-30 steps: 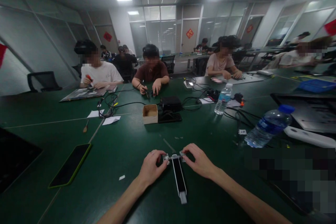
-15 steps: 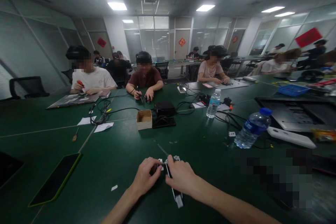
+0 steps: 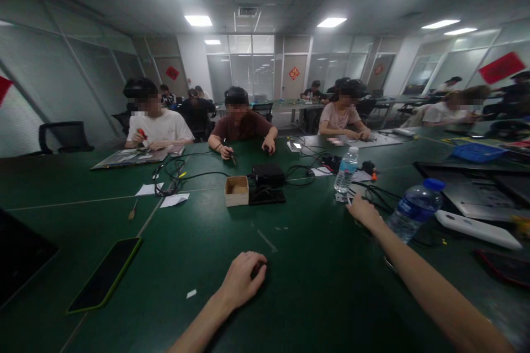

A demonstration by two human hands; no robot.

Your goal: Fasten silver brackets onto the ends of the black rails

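My left hand rests on the green table, fingers loosely curved, thumb apart from the forefinger; nothing shows between them. Further forward and right, my right hand is closed over a narrow metal-ended part. A silver end of that part sticks out past the fingertips, and my hand and forearm hide most of its length. Just beyond it stands a clear water bottle. A larger blue-capped bottle is close to the right of my wrist.
A small open cardboard box stands beside a black device. The green-edged phone lies at left, with a small brush beyond it. Cables cross the table. Several people sit working opposite.
My right hand has moved forward and right, taking the narrow part from beside my left hand to near the clear bottle. The left hand stays about where it was. The view has shifted slightly.
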